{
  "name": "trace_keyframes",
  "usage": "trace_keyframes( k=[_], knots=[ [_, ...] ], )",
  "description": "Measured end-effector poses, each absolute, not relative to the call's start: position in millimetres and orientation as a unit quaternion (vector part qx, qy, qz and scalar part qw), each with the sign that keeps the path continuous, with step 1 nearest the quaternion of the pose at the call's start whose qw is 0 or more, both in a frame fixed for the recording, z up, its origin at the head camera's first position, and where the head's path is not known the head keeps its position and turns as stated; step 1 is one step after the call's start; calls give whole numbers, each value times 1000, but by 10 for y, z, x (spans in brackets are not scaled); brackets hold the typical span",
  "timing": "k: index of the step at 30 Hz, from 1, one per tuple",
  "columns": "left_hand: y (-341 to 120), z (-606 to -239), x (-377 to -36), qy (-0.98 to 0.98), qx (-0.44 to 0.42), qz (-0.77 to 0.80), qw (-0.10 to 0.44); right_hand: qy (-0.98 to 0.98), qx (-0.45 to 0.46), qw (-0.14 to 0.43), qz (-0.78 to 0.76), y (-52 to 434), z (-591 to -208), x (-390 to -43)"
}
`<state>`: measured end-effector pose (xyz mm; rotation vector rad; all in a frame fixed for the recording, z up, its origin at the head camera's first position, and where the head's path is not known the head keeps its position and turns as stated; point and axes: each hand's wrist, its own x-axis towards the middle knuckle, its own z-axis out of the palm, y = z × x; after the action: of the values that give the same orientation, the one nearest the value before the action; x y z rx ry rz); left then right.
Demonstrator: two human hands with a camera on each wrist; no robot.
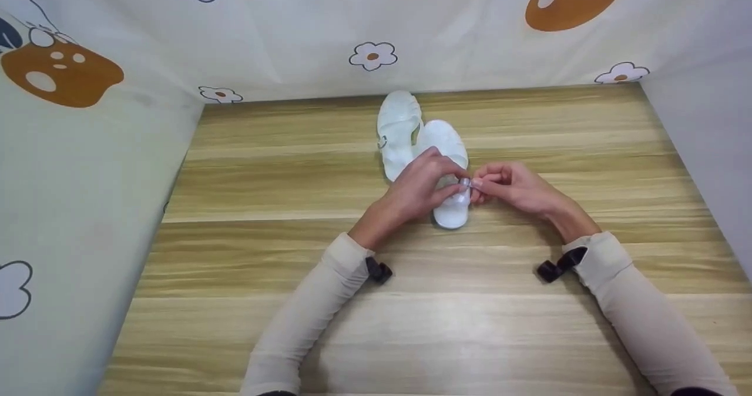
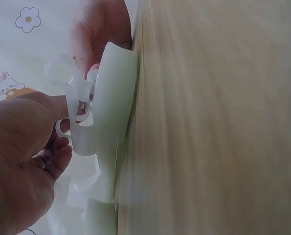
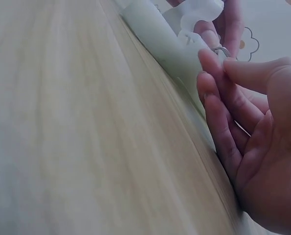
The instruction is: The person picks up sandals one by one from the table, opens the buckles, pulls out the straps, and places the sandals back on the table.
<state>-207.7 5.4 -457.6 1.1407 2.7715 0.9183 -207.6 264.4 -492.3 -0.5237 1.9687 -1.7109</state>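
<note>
wooden table [image 1: 294, 325]; both hands' fingers pinch sandal strap [image 2: 79, 105]; head view shows second sandal [image 1: 398, 131].

The light was bright, soft and even, with no hard glare. Faint shadows lay on the wooden table [image 1: 247, 255] under the sleeves. The head view was sharp at the middle, and its edges bowed outward from a wide lens. Both wrist views were soft: the tabletop smeared into blur up close, the left hand [image 2: 23, 161] and right hand [image 3: 262, 147] loomed large, and the pale sandal [image 2: 111, 107] looked washed out.
</note>
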Motion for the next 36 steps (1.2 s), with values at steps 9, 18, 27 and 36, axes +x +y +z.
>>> trace_keyframes(
  k=[9,18,27,36],
  knots=[
    [52,-4596,-2073,880,368,301,-3,724,-177,251,-618,2676,-4889,-2092],
    [43,-4594,-2065,878,366,309,-3,723,-198,258,-609,2717,-4879,-2097],
    [57,-4599,-2066,879,363,309,0,714,-206,240,-625,2678,-4921,-2079],
    [56,-4588,-2062,878,367,307,-3,697,-198,240,-646,2669,-4935,-2068]
  ],
)
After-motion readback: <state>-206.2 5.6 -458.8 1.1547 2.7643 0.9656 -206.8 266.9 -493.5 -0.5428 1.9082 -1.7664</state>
